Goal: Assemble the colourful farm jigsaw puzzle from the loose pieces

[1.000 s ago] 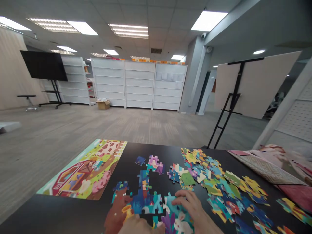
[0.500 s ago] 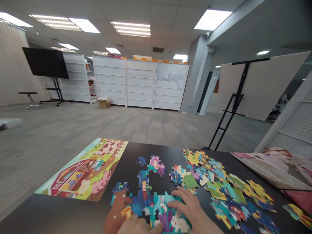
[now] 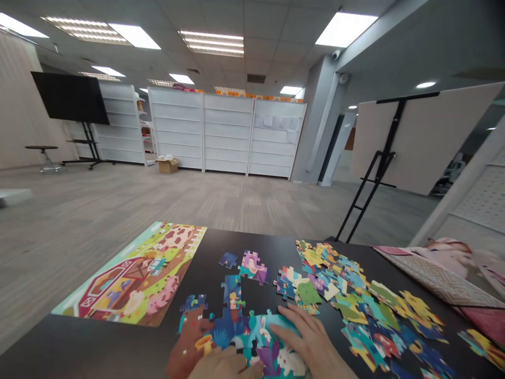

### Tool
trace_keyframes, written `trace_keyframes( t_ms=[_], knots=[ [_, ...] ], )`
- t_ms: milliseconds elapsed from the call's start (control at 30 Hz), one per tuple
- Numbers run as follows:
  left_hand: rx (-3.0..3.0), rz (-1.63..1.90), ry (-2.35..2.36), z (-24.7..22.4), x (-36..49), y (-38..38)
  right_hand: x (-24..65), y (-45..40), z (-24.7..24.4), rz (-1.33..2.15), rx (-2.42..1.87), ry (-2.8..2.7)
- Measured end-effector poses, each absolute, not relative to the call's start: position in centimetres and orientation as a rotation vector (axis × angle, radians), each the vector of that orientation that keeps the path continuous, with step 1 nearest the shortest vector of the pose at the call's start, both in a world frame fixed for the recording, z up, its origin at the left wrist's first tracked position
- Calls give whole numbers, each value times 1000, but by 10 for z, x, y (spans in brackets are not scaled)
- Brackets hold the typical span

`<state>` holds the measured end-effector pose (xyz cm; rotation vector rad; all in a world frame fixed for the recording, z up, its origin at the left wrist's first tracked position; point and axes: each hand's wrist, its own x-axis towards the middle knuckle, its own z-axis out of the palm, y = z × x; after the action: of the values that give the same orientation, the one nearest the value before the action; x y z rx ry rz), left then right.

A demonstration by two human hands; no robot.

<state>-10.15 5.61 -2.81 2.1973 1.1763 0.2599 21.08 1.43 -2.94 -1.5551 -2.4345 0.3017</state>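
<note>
2 hands (image 3: 268, 352) on a partly joined jigsaw puzzle (image 3: 232, 337), black worktop (image 3: 98, 337)

The right hand (image 3: 311, 339) lies flat, its fingers (image 3: 292, 321) spread and released over teal pieces printed with a white rabbit; the left hand (image 3: 224, 366) curls at the near side, and whether it pinches anything cannot be told. Under the fingers, the joined section is a ragged brown, blue and teal patchwork with gaps. Just ahead of the fingers lie separate blue and purple pieces (image 3: 246, 266); right of them, a heap of loose pieces (image 3: 355, 300); left, a farm-scene picture board (image 3: 138, 279). Dragging the hands sideways could pull joints apart, and pressing unevenly could lift pieces.
</note>
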Motion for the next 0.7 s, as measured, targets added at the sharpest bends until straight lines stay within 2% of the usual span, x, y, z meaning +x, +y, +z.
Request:
trace_keyframes(
  t_ms=[200,400,600,700],
  knots=[
    [2495,43,987,18,-87,45,210,15,-34,279,-1589,-2435],
    [2461,63,1166,91,-96,41,200,11,-14,269,-1612,-2517],
    [2411,22,1138,87,-94,39,181,-9,40,331,-1540,-2469],
    [2414,-21,1149,83,-93,39,180,-16,51,297,-1579,-2456]
  ],
)
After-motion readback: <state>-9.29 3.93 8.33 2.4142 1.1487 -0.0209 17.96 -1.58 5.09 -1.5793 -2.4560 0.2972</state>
